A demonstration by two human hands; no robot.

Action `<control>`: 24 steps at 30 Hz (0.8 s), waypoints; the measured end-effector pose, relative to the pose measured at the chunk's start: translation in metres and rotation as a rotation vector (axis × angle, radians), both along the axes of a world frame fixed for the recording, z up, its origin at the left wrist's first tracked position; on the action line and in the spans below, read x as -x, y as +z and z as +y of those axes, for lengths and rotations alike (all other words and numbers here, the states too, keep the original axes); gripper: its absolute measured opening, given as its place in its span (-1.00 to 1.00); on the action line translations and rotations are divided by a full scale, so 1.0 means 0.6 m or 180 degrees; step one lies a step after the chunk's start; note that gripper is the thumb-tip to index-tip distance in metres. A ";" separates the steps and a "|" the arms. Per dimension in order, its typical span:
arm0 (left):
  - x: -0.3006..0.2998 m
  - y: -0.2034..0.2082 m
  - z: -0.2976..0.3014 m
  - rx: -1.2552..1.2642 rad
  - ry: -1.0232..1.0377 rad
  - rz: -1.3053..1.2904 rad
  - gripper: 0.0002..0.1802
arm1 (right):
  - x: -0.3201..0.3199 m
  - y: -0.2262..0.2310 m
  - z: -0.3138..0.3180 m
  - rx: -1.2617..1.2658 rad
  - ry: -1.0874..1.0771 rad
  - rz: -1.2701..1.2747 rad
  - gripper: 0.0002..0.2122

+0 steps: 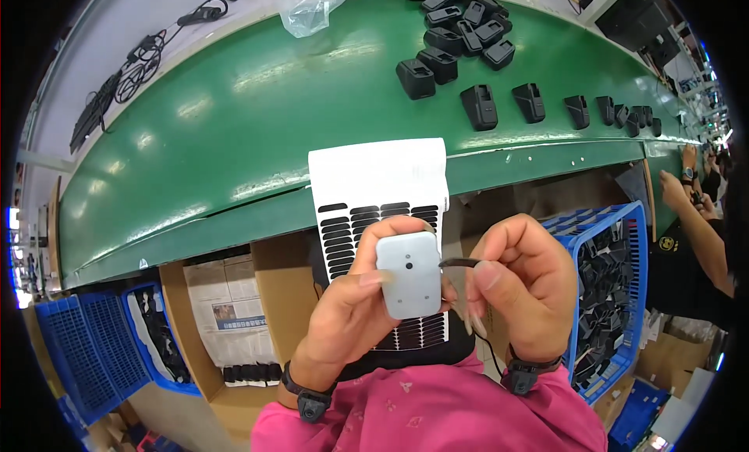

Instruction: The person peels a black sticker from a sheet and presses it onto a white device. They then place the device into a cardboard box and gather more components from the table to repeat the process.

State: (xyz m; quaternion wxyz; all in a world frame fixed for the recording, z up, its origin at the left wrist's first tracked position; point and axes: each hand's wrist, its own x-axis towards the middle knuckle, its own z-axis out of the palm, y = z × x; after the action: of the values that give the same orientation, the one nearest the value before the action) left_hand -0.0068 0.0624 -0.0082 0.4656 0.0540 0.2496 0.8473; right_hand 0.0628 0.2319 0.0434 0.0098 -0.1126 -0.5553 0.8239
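My left hand (347, 307) is closed around a pale grey device (409, 284), a flat rounded block with a dark dot and small screws on its face. Close to the device's right edge, my right hand (527, 288) pinches a thin black strip (459, 262) between thumb and fingertips. Whether the strip's tip touches the device I cannot tell. Behind both hands, a white sheet (378, 171) with rows of black rounded strips hangs over the bench edge toward my lap. My left hand hides part of those rows.
Black charger-like housings (468, 30) are heaped on the green bench (257, 101), with more in a line rightward. A blue crate (640, 280) of black parts stands at right, an open cardboard box (281, 296) at left. Another person's arm (698, 226) is at far right.
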 end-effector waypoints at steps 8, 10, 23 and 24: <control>0.001 0.000 0.001 0.0516 0.0128 0.0116 -0.13 | 0.009 -0.001 -0.002 -0.0298 0.0065 -0.0366 -0.89; 0.002 0.000 -0.002 0.0649 0.0120 0.0091 -0.04 | 0.005 -0.019 0.002 -0.0503 -0.0207 0.0143 -0.88; -0.009 0.020 -0.005 0.1374 -0.0179 0.1242 -0.51 | 0.007 -0.015 -0.004 -0.0636 0.0243 -0.0378 -0.90; -0.012 0.019 -0.007 0.1378 -0.0193 0.1381 -0.51 | 0.007 -0.010 -0.005 -0.0587 0.0197 -0.0449 -0.90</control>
State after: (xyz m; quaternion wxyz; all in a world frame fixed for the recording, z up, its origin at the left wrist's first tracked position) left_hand 0.0002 0.0581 0.0034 0.4272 0.1405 0.5163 0.7289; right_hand 0.0585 0.2289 0.0372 -0.0444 -0.1516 -0.6313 0.7593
